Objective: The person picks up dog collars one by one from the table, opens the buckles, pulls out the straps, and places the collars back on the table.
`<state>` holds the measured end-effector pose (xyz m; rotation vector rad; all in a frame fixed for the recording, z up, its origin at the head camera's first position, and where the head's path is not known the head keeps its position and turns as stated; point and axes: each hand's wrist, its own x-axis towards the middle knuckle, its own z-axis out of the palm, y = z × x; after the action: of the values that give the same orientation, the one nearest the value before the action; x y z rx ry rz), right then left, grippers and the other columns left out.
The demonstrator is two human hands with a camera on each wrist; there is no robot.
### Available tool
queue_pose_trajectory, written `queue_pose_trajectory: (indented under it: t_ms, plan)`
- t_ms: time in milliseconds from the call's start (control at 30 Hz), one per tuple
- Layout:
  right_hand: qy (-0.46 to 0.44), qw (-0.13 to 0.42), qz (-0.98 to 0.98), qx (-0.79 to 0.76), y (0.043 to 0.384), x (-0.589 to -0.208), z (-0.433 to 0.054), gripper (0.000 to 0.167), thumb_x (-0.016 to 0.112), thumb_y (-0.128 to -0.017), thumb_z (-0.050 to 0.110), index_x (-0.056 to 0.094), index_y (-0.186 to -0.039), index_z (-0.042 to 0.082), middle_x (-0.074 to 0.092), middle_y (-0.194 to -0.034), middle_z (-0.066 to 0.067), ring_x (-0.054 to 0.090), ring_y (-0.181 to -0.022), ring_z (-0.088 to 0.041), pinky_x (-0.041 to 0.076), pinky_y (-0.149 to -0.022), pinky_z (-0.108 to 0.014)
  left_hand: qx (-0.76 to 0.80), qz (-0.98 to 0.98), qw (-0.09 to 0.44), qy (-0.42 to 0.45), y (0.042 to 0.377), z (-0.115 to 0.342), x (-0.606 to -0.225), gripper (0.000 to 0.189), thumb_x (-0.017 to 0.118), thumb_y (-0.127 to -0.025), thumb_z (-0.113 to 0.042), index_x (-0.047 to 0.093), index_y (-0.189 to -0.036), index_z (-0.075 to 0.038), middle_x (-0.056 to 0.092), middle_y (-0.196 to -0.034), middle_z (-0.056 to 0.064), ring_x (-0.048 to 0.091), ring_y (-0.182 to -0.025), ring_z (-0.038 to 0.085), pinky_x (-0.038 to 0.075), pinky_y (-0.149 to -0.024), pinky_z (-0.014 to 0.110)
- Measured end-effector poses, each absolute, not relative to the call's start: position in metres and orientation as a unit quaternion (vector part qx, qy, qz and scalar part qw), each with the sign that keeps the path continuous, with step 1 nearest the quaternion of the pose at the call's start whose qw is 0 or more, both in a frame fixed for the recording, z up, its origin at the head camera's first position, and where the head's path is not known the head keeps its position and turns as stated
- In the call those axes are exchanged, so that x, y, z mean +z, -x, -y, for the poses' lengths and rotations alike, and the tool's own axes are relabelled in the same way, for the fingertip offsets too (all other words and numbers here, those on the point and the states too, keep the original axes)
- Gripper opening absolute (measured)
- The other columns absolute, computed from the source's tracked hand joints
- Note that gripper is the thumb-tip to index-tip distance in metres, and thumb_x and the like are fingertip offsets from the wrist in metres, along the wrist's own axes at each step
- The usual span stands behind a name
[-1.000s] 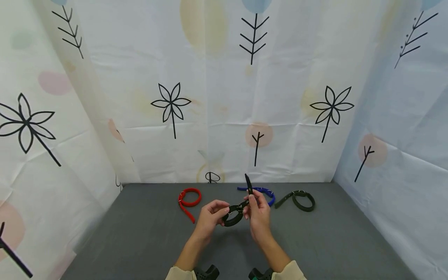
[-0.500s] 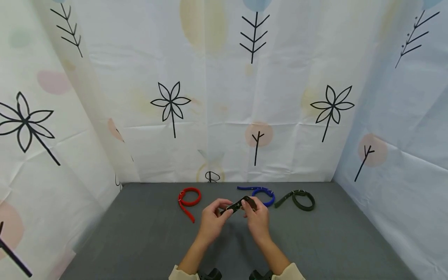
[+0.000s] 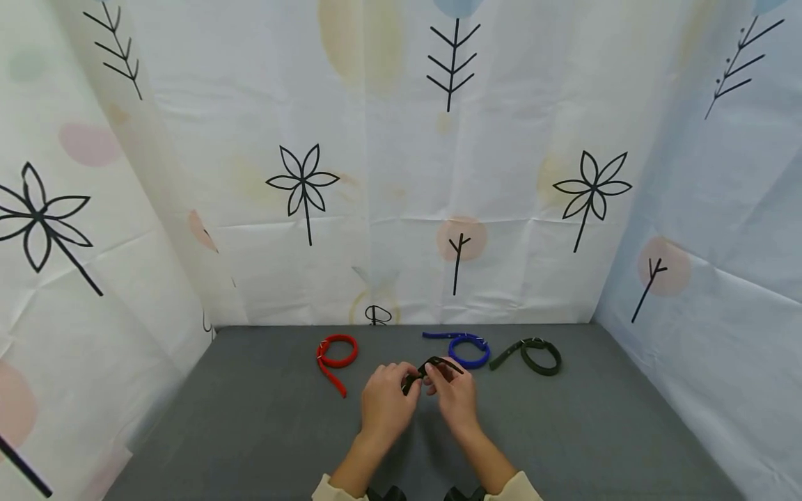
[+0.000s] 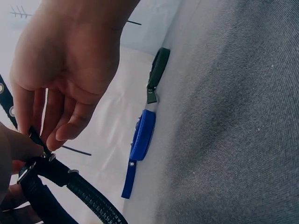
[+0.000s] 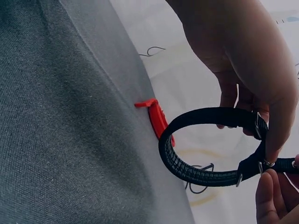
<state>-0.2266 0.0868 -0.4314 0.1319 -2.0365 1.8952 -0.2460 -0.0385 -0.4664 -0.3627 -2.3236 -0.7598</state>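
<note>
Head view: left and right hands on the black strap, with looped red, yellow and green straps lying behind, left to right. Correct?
Not quite: the middle strap is blue, not yellow, as the head view shows. The rest holds: left hand and right hand on the black strap, red strap at left, green strap at right.

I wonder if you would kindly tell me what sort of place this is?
Probably a screened-off recording or work booth: a printed white backdrop surrounds a grey table on three sides, with a black strap held above it.
</note>
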Motion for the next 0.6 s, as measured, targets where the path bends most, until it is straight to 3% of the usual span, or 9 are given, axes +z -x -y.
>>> queue_pose_trajectory:
  t_ms: [167,300,600]
  plan:
    - [-0.072,0.173,0.720,0.668,0.228,-0.437,-0.087,0.012,0.064,-0.092,0.000,0.064,-0.092,-0.012,0.063,-0.078,-0.030,0.058,-0.060,-0.008,0.055,-0.061,-0.035,-0.263,0.891,0.346,0.134,0.247,0.039,-0.468,0.012,0.080,-0.077,-0.021,0.068,-0.079,-0.020,0.057,-0.068,-0.008,0.046,-0.062,0.011,0.042,-0.055,0.029]
    - [-0.087,0.174,0.724,0.662,0.239,-0.452,-0.090,0.010,0.064,-0.092,0.000,0.066,-0.091,-0.010,0.062,-0.076,-0.028,0.058,-0.059,-0.011,0.054,-0.058,-0.035,-0.253,0.894,0.346,0.131,0.249,0.040,-0.467,0.014,0.081,-0.075,-0.020,0.067,-0.076,-0.020,0.056,-0.065,-0.008,0.044,-0.060,0.012,0.040,-0.055,0.030]
    - [-0.072,0.092,0.715,0.689,0.253,-0.464,-0.101,0.016,0.062,-0.095,0.006,0.062,-0.090,-0.009,0.062,-0.073,-0.021,0.059,-0.061,-0.021,0.047,-0.055,-0.026,-0.349,0.901,0.218,0.135,0.248,0.048,-0.461,0.020,0.081,-0.078,-0.019,0.062,-0.075,-0.021,0.043,-0.061,-0.012,0.039,-0.053,0.005,0.033,-0.048,0.025]
